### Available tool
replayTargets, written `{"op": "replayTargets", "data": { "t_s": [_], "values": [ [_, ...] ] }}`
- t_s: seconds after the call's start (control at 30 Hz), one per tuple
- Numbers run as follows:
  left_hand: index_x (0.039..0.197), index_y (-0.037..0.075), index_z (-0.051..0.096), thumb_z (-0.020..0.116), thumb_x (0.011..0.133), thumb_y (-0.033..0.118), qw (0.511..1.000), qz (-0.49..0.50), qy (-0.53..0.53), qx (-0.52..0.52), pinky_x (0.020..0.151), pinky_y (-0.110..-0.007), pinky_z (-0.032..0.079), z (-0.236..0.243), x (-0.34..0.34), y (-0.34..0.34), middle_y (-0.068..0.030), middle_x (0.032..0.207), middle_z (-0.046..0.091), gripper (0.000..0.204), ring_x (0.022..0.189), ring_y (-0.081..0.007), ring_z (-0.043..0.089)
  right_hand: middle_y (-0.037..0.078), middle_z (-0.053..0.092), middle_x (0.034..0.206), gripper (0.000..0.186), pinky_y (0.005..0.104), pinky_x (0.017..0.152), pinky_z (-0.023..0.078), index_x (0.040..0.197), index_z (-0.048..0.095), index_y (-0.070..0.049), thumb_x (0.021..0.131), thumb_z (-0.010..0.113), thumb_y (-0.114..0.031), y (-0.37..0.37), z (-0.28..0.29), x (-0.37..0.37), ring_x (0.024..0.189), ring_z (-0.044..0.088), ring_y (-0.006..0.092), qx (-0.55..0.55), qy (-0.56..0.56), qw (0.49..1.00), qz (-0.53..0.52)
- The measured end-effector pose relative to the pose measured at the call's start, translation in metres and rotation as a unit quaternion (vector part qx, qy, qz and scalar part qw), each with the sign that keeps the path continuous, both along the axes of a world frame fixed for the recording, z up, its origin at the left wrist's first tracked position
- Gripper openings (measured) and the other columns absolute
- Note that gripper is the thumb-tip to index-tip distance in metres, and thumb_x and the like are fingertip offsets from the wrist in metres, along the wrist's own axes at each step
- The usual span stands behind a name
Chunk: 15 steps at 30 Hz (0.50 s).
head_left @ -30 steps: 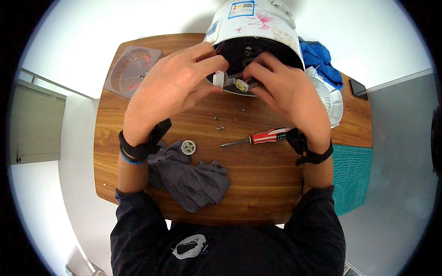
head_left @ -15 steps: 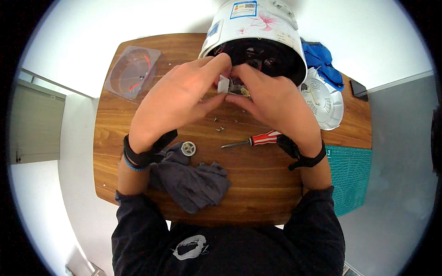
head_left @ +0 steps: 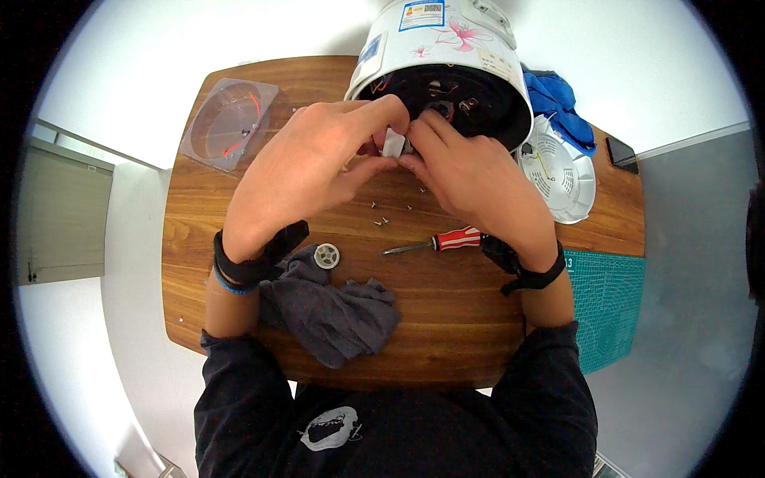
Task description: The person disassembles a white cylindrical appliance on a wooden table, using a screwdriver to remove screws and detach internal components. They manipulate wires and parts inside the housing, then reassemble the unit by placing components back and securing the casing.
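Note:
A white rice cooker body (head_left: 446, 48) with pink flowers lies on its side at the back of the table, its dark open underside facing me. Just before that opening, my left hand (head_left: 327, 151) pinches a small white plastic part (head_left: 393, 144). My right hand (head_left: 470, 163) closes on the other side of the same part, its fingertips bunched together. The fingers cover most of the part, so its kind is unclear. Below the hands lie several small screws (head_left: 382, 221) and a red-and-white-handled screwdriver (head_left: 454, 240).
At the left sits a clear plastic tray (head_left: 209, 123) with red wire pieces. A grey cloth (head_left: 335, 319) and a round white knob (head_left: 327, 256) lie nearer. To the right are a white vented base cover (head_left: 578, 187), blue cloth (head_left: 558, 99), phone (head_left: 621, 154) and green cutting mat (head_left: 610, 311).
The white part has tilted and shifted slightly right between my fingers. My right fingers have curled further over it, covering the yellowish piece that showed beside it.

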<state>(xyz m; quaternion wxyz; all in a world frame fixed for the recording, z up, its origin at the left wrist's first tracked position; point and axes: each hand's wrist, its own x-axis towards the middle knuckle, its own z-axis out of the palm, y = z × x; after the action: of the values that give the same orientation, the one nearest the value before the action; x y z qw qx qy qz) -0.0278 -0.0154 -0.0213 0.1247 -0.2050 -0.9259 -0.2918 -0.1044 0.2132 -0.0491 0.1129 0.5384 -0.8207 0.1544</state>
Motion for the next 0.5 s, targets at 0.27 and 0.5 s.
{"op": "replayTargets", "data": {
  "t_s": [0.27,0.5],
  "values": [
    [0.120,0.006,0.066,0.087,0.087,-0.001,1.000,-0.001,-0.007,0.011,0.074,-0.039,0.064,0.0020,0.0037,-0.0007,-0.0164,0.098,0.076,0.040,0.090,-0.0306,0.080,0.016,0.066,0.111,0.028,0.0489,0.061,0.063,0.118,0.059,-0.004,0.111,0.065,-0.030,0.0000,0.0001,-0.0022,0.072,0.076,0.0403,-0.001,-0.021,1.000,0.002],
    [0.120,0.004,0.064,0.088,0.089,0.002,0.999,0.004,-0.039,0.006,0.072,-0.040,0.064,0.0079,0.0065,0.0005,-0.0163,0.098,0.077,0.039,0.090,-0.0308,0.083,0.016,0.067,0.114,0.027,0.0512,0.064,0.064,0.119,0.059,-0.005,0.112,0.064,-0.031,-0.0001,-0.0005,-0.0022,0.075,0.076,0.0432,0.014,-0.042,0.999,0.005]
  ]
}}
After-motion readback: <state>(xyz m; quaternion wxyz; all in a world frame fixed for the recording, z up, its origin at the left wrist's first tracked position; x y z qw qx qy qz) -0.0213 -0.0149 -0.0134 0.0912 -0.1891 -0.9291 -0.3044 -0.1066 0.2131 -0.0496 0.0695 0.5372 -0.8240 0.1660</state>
